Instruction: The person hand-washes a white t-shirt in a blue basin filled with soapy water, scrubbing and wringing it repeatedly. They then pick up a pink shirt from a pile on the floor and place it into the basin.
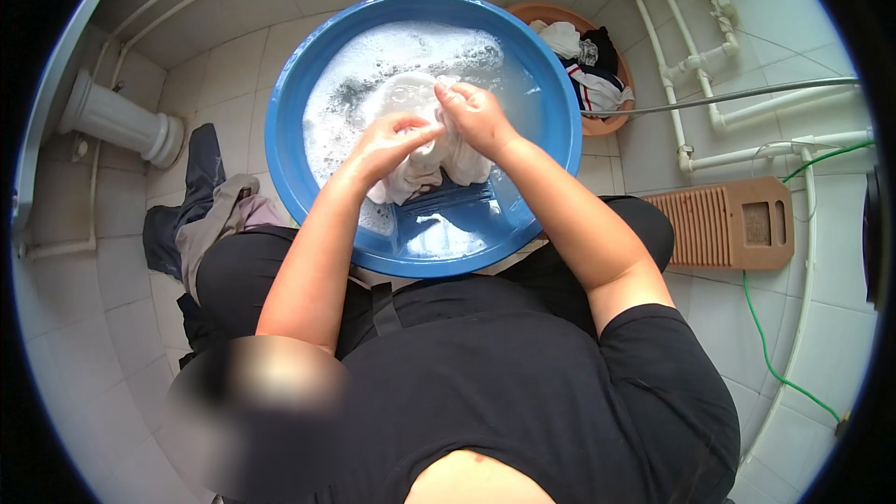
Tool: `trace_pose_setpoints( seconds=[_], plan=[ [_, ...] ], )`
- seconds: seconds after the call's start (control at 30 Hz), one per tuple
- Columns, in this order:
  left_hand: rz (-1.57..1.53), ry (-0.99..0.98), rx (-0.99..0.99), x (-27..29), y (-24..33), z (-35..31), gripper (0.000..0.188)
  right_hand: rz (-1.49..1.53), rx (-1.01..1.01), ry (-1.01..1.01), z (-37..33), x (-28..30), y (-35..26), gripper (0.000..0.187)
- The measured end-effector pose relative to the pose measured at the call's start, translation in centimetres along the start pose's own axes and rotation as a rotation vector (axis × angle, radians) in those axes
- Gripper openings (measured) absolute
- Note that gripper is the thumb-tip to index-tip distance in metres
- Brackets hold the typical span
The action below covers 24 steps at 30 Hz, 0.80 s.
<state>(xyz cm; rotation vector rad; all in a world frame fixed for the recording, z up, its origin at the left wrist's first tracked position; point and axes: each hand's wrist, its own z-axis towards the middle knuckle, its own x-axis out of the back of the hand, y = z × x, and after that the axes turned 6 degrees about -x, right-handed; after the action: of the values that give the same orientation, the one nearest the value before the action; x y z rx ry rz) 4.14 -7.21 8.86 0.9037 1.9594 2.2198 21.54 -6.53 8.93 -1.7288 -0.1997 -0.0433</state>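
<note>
A large blue basin [284, 168] stands in front of me, holding sudsy water [373, 51]. In it is a wet white garment [467, 164], bunched up and partly under foam; its exact kind does not show. My right hand [476, 119] pinches a raised fold of the garment between thumb and fingers. Close beside it, my left hand [390, 144] is closed on the same cloth, its fingertips pointing toward the right hand. The garment's lower part rests on a ridged blue slope on the near side of the basin.
Behind the basin at right, an orange tub [611, 121] holds white and dark clothes. A brown washboard [719, 224] lies to my right, near a green cord [770, 355] and white pipes [737, 161]. Dark and grey clothes [210, 215] lie on the tiles by a white pedestal [121, 119].
</note>
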Motion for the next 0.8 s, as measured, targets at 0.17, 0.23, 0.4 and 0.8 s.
trace_pose_setpoints(
  seconds=[0.17, 0.23, 0.4, 0.8],
  plan=[
    [0.33, 0.017, -0.213, 0.5, 3.4, -0.4, 0.038, -0.361, 0.193, -0.213, -1.7, 1.0, -5.2, 0.04],
    [-0.108, -0.17, -0.007, 0.8, 2.2, -0.1, 0.035, -0.35, 0.231, -0.253, -0.4, 2.6, -4.4, 0.04],
    [-1.339, 0.054, 0.197, -0.2, -0.2, 0.1, 0.041, -0.864, 0.029, -0.429, 0.4, 6.2, 1.2, 0.05],
    [-1.368, 0.21, 0.442, -3.9, -3.1, 1.3, 0.044, -0.858, -0.581, 0.002, 3.4, 6.9, 11.6, 0.056]
  ],
)
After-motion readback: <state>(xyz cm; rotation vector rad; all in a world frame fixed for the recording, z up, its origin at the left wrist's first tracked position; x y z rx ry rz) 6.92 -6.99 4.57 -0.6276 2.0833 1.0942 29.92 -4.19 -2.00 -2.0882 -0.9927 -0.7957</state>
